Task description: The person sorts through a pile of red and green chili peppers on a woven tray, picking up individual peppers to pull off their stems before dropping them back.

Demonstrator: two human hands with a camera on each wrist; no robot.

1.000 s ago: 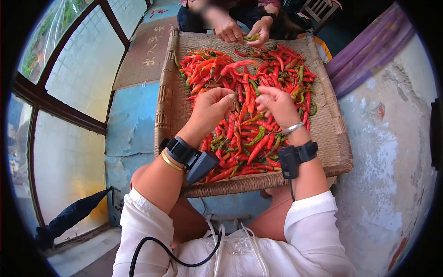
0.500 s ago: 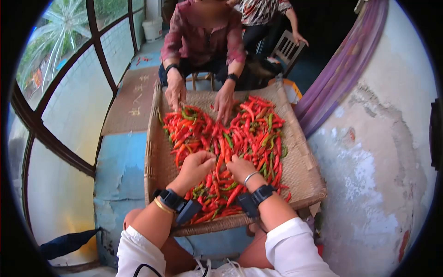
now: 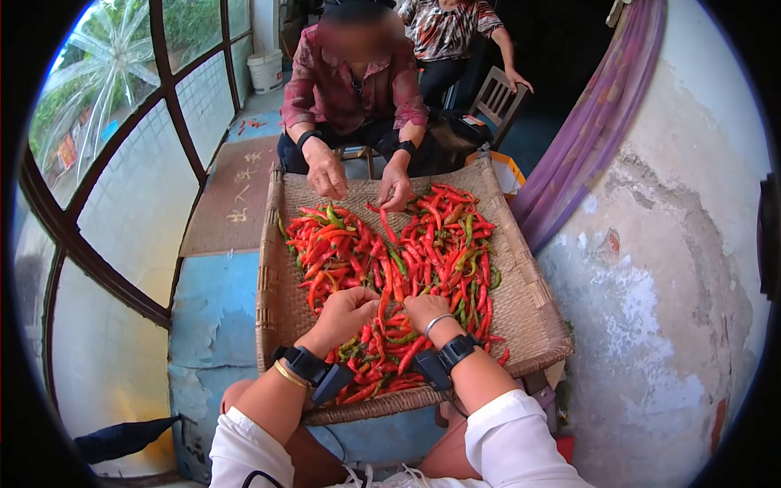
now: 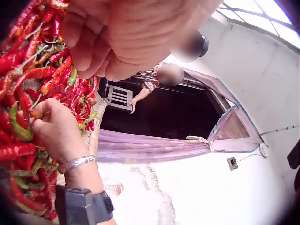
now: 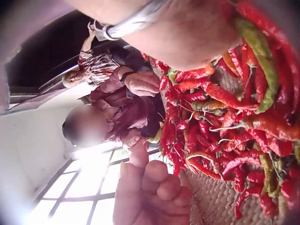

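Red and some green chili peppers (image 3: 443, 236) are heaped on a woven bamboo tray (image 3: 529, 301). My left hand (image 3: 347, 315) hovers over the near left of the heap, fingers curled in. From the right wrist view, no pepper shows in that left hand (image 5: 157, 192). My right hand (image 3: 425, 311) is down at the peppers, just right of the left hand. In the left wrist view its thumb and forefinger pinch an orange-red chili pepper (image 4: 35, 114), partly hidden by the fingers. A silver bangle (image 4: 77, 163) circles this wrist.
Opposite sits a person in a dark red shirt (image 3: 354, 89); a red pepper (image 3: 387, 225) hangs from one of their hands. Another person (image 3: 451, 32) is behind, near a wooden chair (image 3: 498, 102). Windows line the left, a peeling wall (image 3: 651, 268) the right.
The head view has tilted up. My right hand has gone down from above the heap to the peppers. Across the tray, the other person's hands reached into the heap, then lifted with a red pepper.
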